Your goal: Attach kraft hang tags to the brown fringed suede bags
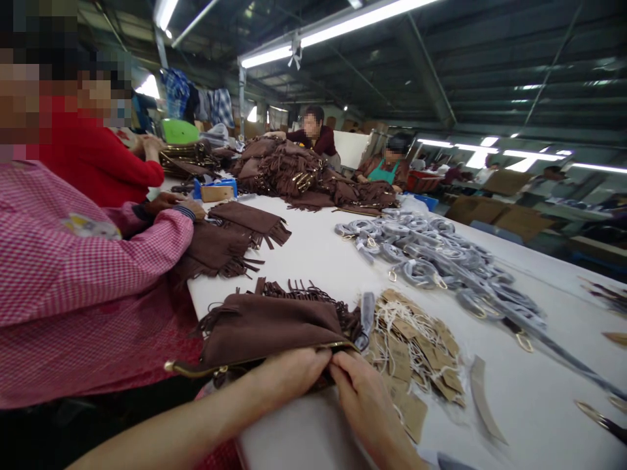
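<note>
In the head view, the fingertips of both hands are tucked under the edge of the brown fringed pouch (274, 326), so the exact pinch is hidden. The left hand (289, 372) and right hand (365, 398) each close their grip on its gold-trimmed rim at the near edge of the white surface (318, 254). Paper tags (416, 352) lie just beside it, grey straps (441, 261) beyond. A co-worker's pink checked sleeve (88, 261) rests to the left under strip lights.

Worn at head height, looking forward and slightly down along a long white table (313, 261); close over the near edge, tilted, reaching far down the workshop hall.
</note>
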{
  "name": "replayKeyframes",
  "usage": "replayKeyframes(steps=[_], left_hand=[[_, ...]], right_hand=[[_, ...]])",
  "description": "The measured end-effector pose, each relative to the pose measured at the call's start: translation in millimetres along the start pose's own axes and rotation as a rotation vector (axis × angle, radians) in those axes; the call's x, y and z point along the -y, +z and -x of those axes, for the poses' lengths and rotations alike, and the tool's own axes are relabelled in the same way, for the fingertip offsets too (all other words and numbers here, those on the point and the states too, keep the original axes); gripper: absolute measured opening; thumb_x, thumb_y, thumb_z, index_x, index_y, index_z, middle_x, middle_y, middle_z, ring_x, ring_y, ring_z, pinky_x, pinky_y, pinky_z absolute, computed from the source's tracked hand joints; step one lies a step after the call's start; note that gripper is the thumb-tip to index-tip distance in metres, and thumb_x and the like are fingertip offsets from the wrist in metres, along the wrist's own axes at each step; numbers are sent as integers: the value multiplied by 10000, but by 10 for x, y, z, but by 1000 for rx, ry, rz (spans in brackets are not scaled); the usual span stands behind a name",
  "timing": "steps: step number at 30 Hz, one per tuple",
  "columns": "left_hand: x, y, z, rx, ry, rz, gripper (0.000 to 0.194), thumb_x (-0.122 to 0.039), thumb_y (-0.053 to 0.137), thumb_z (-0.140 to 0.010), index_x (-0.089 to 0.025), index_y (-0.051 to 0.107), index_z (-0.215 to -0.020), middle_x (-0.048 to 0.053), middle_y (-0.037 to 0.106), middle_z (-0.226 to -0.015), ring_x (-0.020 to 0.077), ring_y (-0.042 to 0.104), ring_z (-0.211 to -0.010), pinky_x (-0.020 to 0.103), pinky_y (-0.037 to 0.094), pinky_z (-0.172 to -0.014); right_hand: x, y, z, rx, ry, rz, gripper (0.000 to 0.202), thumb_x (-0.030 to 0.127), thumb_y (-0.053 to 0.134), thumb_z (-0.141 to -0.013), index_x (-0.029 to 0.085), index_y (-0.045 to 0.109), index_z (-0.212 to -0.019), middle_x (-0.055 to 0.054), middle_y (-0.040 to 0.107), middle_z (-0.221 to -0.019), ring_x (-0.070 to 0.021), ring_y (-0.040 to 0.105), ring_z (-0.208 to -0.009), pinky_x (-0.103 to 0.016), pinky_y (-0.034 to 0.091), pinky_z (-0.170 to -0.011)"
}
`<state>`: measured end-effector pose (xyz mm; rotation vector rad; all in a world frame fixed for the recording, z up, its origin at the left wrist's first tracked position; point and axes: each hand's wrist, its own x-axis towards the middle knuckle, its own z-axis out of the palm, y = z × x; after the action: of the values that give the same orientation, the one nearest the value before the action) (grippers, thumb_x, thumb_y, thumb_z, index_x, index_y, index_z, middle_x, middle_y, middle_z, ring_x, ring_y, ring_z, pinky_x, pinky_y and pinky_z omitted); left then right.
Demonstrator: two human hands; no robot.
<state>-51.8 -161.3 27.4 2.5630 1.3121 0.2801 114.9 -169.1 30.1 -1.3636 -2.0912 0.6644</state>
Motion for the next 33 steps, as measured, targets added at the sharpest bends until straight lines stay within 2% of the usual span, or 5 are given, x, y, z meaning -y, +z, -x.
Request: replayKeyframes(steps=[8,12,17,23,33], left_hand=[[-60,-191,-176,115,191,-312,254,-56,444,-863,-109,626,-1033,138,686,-963,260,638,-827,343,467,-727],[76,-308,-323,183,295,-190,127,-114,558,-818,-168,623,-912,68,689,-837,215,618,-718,296,441,-622],[310,-192,-302,128,406,85,188,-48,515,-841,-172,587,-963,52,672,-916,183,606,-829,249,455,-737],[360,-168,-310,179,334,408,301,22,458,-811,-207,597,-950,-3,675,-975,157,600,-913,236,448,-853],[222,-308,-376,190,238,188,138,-78,530,-729,-194,555,-799,21,634,-819,171,560,-723,250,442,-641]], right_hand=[[-19,-109,-45,96,152,66,318,260,387,-928,224,525,-643,-34,615,-615,-203,597,-673,-271,390,-639],[-24,-152,-64,171,145,89,318,272,389,-939,211,584,-696,-19,619,-581,-203,611,-677,-268,380,-646],[19,-199,-106,228,161,105,297,234,419,-930,203,632,-725,4,632,-553,-186,624,-666,-253,375,-655],[47,-229,-99,230,182,93,294,235,425,-920,208,676,-768,20,630,-532,-182,627,-650,-253,381,-664],[42,-165,-104,184,153,169,291,152,455,-928,188,667,-733,-10,671,-661,-167,627,-701,-240,362,-657]])
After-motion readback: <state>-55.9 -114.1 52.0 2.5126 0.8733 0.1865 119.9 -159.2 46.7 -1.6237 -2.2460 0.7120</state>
